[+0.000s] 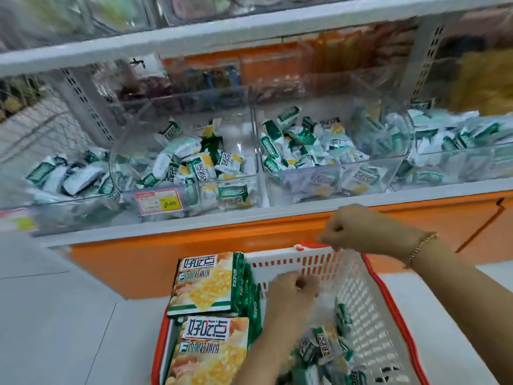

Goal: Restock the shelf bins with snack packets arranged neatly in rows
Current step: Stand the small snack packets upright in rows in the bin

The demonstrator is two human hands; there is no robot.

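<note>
Snack packets [194,162] heaped loose in clear shelf bins [258,151], more lying low in the white basket [280,269] on the floor, beside large packs [205,284]. Left hand [291,298] down inside the basket, fingers curled, blurred: hold impossible to tell. Right hand [349,229] above the basket's far rim, fingers curled inward, grip likewise unclear.

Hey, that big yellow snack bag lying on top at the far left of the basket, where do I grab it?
Probably by its left edge, coming from the left. The bag lies flat, face up, with that edge exposed at the basket rim, while upright packs and the left hand crowd its right side.
</note>
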